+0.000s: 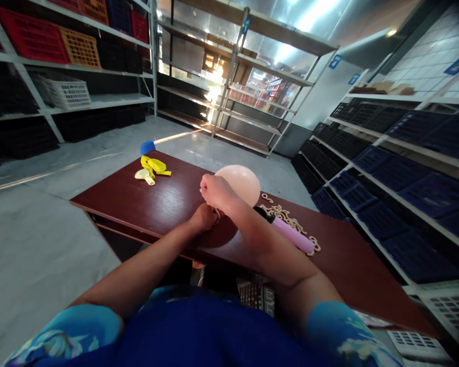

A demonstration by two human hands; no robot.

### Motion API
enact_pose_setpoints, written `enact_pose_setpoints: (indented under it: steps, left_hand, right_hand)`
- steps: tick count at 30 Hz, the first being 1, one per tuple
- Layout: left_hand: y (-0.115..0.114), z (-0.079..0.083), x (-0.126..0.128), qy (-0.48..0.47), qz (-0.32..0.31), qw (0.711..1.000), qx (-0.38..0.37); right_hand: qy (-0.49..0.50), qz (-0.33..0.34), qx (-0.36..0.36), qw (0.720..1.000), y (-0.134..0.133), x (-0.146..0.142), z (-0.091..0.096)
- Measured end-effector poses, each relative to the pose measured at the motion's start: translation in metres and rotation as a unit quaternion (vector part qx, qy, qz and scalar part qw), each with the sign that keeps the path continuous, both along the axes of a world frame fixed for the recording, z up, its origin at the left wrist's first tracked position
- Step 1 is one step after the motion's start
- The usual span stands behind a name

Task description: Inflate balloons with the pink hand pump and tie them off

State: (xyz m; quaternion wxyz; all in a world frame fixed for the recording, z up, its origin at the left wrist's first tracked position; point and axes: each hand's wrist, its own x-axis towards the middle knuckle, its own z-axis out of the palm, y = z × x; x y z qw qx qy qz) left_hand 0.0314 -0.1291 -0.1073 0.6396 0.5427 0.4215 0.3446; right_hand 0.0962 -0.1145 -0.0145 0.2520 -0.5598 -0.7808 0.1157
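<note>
A pale pink inflated balloon (243,182) is at the far edge of the table, partly hidden by my right hand (216,191). This hand is closed, held up against the near left side of the balloon; whatever its fingers grip is hidden. Just below it, my left hand (205,217) is closed low over the tabletop, with a small pale loop at its fingertips that looks like the balloon's neck. Right of the hands, a pink hand pump (294,235) with a black end lies partly behind my right forearm.
The brown table (118,188) bears yellow uninflated balloons (155,165), a cream one (144,176) and a pile of beige rings (285,216). A blue round object (147,148) is at its far left corner. Shelves with crates (80,47) stand left; dark crates (424,188) fill the right shelves.
</note>
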Motion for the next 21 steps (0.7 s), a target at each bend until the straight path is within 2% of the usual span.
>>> enact_pose_setpoints:
  steps: [2, 5, 7, 8, 10, 11, 14, 15, 17, 19, 21]
  left_hand:
    - [-0.002, 0.004, -0.005, -0.02, -0.056, 0.998, -0.039]
    - [0.0, 0.013, -0.021, -0.144, -0.131, 0.962, -0.189]
    - [0.002, 0.021, -0.034, -0.232, -0.141, 0.925, -0.267]
    - [0.003, 0.024, -0.04, -0.267, -0.134, 0.909, -0.289]
    - [0.001, 0.032, -0.047, -0.321, -0.115, 0.886, -0.314]
    - [-0.002, 0.035, -0.048, -0.341, -0.114, 0.876, -0.321]
    - [-0.013, 0.046, -0.04, -0.379, -0.134, 0.853, -0.334]
    - [-0.018, 0.049, -0.036, -0.388, -0.144, 0.846, -0.336]
    - [-0.025, 0.055, -0.028, -0.402, -0.158, 0.835, -0.34]
    - [-0.031, 0.06, -0.022, -0.409, -0.158, 0.831, -0.344]
    - [-0.034, 0.062, -0.021, -0.412, -0.154, 0.83, -0.344]
  right_hand:
    - [0.071, 0.039, -0.05, 0.995, 0.006, 0.002, 0.01]
    - [0.23, 0.118, -0.05, 0.965, -0.018, 0.021, 0.039]
    - [0.34, 0.089, 0.012, 0.936, -0.044, 0.041, 0.051]
    - [0.396, 0.057, 0.045, 0.915, -0.055, 0.051, 0.049]
    - [0.486, -0.002, 0.067, 0.871, -0.067, 0.068, 0.03]
    - [0.517, -0.028, 0.037, 0.855, -0.068, 0.073, 0.014]
    - [0.577, -0.1, -0.155, 0.796, -0.058, 0.07, -0.041]
    - [0.589, -0.095, -0.219, 0.772, -0.054, 0.064, -0.056]
    - [0.621, -0.042, -0.285, 0.729, -0.05, 0.05, -0.074]
    - [0.634, 0.021, -0.332, 0.698, -0.051, 0.038, -0.078]
    - [0.629, 0.057, -0.363, 0.685, -0.053, 0.031, -0.076]
